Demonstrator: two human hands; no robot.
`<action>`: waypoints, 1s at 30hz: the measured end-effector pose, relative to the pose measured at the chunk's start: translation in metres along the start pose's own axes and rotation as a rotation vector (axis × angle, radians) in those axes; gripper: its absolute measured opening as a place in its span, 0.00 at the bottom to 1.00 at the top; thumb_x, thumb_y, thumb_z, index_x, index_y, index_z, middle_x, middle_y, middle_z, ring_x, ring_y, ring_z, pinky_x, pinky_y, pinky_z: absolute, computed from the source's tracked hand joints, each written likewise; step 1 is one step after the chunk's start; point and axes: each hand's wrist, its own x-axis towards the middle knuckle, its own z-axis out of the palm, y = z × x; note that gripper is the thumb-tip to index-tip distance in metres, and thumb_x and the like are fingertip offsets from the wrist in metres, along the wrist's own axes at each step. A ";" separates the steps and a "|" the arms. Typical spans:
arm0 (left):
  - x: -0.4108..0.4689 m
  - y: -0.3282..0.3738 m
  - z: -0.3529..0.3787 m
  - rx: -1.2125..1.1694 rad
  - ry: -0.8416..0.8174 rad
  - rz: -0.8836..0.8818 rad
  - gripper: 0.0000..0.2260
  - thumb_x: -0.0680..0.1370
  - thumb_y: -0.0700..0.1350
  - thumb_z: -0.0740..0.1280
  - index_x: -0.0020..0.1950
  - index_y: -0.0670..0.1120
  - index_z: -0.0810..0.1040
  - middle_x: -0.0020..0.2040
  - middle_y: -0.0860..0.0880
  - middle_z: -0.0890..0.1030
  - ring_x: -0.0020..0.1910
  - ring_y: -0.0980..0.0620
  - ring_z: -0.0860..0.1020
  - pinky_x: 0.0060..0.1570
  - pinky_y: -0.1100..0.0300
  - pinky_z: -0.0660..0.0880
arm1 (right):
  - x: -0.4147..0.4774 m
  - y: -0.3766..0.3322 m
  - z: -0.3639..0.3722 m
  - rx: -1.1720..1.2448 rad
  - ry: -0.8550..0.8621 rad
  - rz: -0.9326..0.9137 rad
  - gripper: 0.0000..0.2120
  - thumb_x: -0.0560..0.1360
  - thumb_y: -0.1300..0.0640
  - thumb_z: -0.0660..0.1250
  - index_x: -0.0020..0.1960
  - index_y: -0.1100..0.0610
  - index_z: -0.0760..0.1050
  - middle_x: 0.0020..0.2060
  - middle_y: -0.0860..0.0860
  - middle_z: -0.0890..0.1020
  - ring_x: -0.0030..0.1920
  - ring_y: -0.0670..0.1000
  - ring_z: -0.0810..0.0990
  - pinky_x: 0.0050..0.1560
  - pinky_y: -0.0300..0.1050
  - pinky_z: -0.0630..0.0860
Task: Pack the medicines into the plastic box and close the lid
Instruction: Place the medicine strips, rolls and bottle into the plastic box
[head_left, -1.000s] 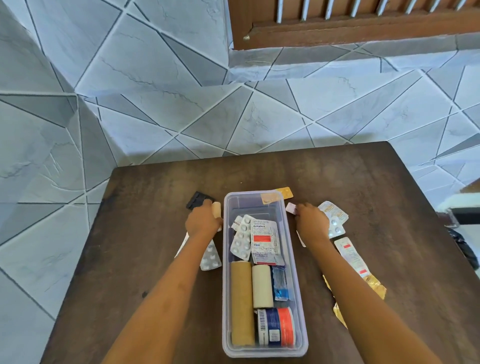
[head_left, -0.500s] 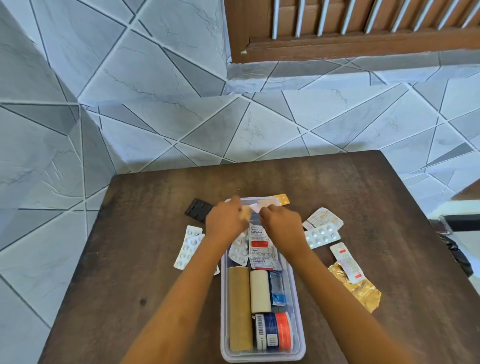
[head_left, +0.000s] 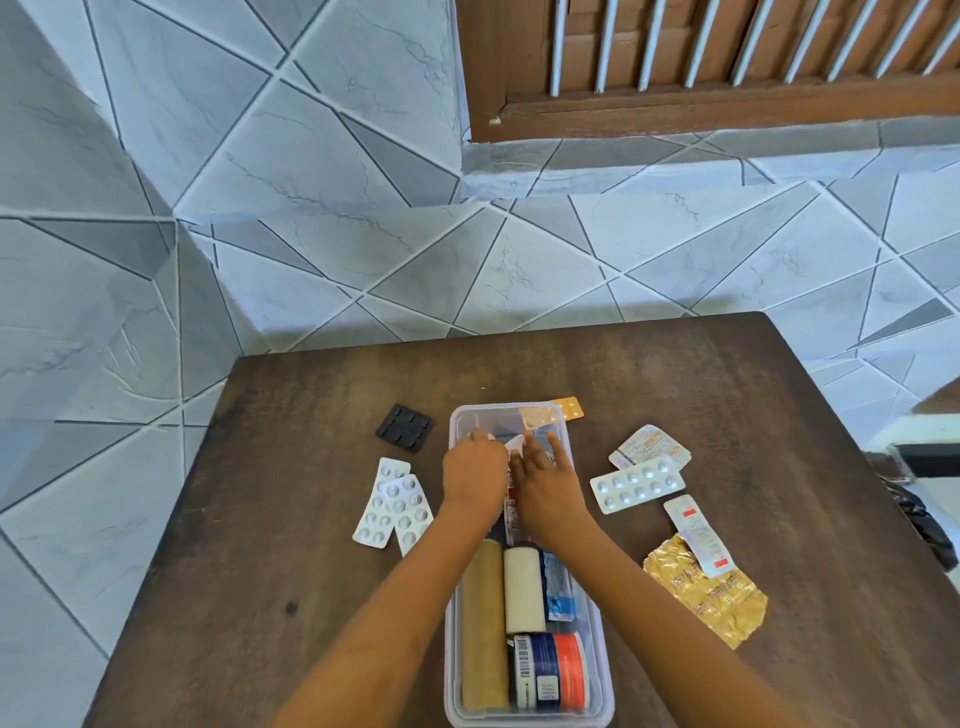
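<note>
A clear plastic box (head_left: 453, 649) stands open on the dark wooden table (head_left: 291, 561). In its near half lie a tan bandage roll (head_left: 484, 623), a white roll (head_left: 524, 590), a blue sachet (head_left: 560, 590) and a blue and orange tub (head_left: 555, 670). My left hand (head_left: 474, 475) is closed over the far half, with a small white pack at its fingertips. My right hand (head_left: 546, 486) lies beside it, fingers spread flat over the strips inside. The hands hide most of those strips. No lid is in view.
Left of the box lie a black blister pack (head_left: 404, 427) and two white blister strips (head_left: 392, 506). At its far corner is an orange strip (head_left: 570, 408). To the right lie a printed foil strip (head_left: 649, 444), a silver blister (head_left: 638, 484), a white and red sachet (head_left: 698, 535) and a gold foil pack (head_left: 709, 592).
Both hands came in from either side of the box, met above its far end, then sank into it. The view has tilted up.
</note>
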 end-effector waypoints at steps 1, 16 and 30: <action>-0.001 -0.001 0.002 -0.002 -0.005 0.006 0.14 0.80 0.36 0.54 0.64 0.38 0.71 0.64 0.39 0.74 0.63 0.42 0.73 0.56 0.51 0.75 | -0.004 -0.002 0.002 -0.029 -0.032 0.036 0.32 0.79 0.44 0.51 0.75 0.63 0.48 0.76 0.60 0.53 0.76 0.59 0.44 0.74 0.58 0.36; -0.004 -0.020 0.005 -0.052 0.046 0.058 0.12 0.79 0.37 0.57 0.61 0.38 0.73 0.62 0.39 0.74 0.54 0.40 0.79 0.49 0.52 0.75 | -0.016 -0.013 -0.018 0.517 -0.295 0.108 0.39 0.77 0.53 0.60 0.74 0.61 0.37 0.75 0.60 0.37 0.76 0.61 0.46 0.74 0.54 0.52; -0.021 -0.041 0.000 -0.522 0.245 -0.088 0.13 0.78 0.38 0.60 0.59 0.41 0.79 0.58 0.41 0.79 0.54 0.43 0.78 0.53 0.53 0.75 | -0.030 -0.011 -0.021 0.231 0.024 0.058 0.27 0.77 0.54 0.59 0.72 0.64 0.58 0.72 0.61 0.63 0.71 0.59 0.63 0.71 0.52 0.60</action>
